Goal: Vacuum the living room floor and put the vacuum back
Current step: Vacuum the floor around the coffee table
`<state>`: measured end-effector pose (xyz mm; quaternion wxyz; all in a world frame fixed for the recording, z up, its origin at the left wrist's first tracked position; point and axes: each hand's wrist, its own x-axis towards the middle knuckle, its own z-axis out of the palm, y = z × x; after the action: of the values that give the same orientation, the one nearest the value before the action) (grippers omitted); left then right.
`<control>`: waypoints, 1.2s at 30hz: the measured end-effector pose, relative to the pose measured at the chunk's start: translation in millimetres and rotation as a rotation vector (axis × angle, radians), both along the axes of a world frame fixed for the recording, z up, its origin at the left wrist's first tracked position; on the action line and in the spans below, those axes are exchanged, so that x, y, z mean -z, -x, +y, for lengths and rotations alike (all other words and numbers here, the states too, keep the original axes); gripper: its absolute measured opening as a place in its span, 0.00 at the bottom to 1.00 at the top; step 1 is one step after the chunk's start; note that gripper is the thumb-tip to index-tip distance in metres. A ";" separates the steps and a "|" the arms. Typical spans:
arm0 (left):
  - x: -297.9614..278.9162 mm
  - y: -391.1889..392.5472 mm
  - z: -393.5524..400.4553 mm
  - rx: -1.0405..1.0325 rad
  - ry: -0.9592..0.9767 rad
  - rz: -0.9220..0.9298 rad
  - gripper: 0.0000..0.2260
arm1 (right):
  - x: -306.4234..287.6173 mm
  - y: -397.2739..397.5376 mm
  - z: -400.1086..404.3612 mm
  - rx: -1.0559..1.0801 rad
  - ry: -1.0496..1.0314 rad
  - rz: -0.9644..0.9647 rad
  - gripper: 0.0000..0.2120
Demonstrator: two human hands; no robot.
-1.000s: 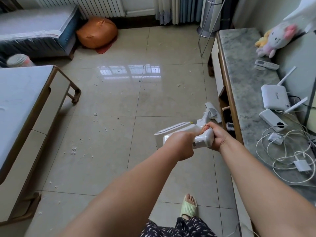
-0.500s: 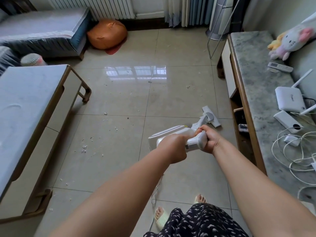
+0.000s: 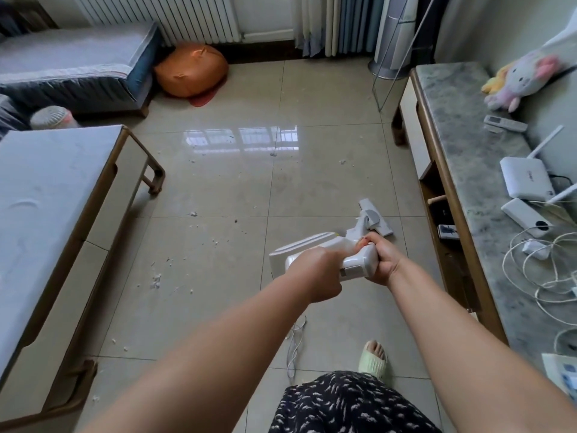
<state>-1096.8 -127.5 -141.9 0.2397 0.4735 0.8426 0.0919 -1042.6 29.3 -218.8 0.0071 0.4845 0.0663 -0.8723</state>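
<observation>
- Patterned dark skirt at bottom edge, one foot in a pale green slipper on the tile just ahead of it.
- Thin white cord loops on the floor beside the slipper.
- Left hand curled round the rear grip of the vacuum; right hand wraps the other end of the handle block, fingers folded over it. Both hands holding tight, none loose.
- Vacuum: white/cream handheld stick type, rounded body with a flat cream panel on the left side and a grey inset patch near the grip. Held up in mid-air at centre frame.
- Its tube runs forward and down to the floor head, a white flat nozzle with a grey hinge, resting on the tiles near the right-hand cabinet.
- Glossy beige tile floor with white scraps of debris scattered left of centre.
- Left: grey-topped coffee table with wooden frame.
- Right: marble-topped cabinet carrying a white router, tangled white cables, a remote, and a plush toy.
- Far: orange beanbag beside a grey sofa, white radiator on the back wall.
</observation>
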 end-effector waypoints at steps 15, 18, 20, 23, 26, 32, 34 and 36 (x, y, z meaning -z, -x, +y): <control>3.3 14.4 109.8 0.029 0.007 -0.003 0.15 | 8.4 8.7 108.3 0.036 -0.024 0.008 0.08; 2.9 19.8 133.4 0.028 0.012 -0.001 0.15 | 5.5 11.9 129.6 0.063 -0.022 0.010 0.08; 2.8 24.5 149.0 0.019 0.016 -0.002 0.14 | 4.2 15.5 144.2 0.077 -0.021 0.005 0.09; 2.8 30.4 167.8 0.021 0.051 0.003 0.12 | 4.1 20.2 161.8 0.062 -0.050 -0.010 0.16; 5.0 34.4 179.5 0.025 0.060 0.011 0.11 | 3.6 22.8 171.7 0.071 -0.055 0.007 0.15; 9.6 40.8 187.2 0.013 0.066 0.008 0.11 | 3.9 30.0 181.2 0.059 -0.028 -0.016 0.12; 10.4 43.3 181.5 0.006 0.081 0.012 0.11 | 3.0 33.6 174.8 0.031 -0.034 -0.027 0.10; 12.0 46.6 173.7 0.006 0.087 0.013 0.12 | 2.4 36.8 166.8 0.019 -0.040 -0.031 0.10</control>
<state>-1143.4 46.2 -154.0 0.2550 0.4656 0.8459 0.0515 -1079.3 196.2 -221.2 -0.0099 0.4987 0.0789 -0.8631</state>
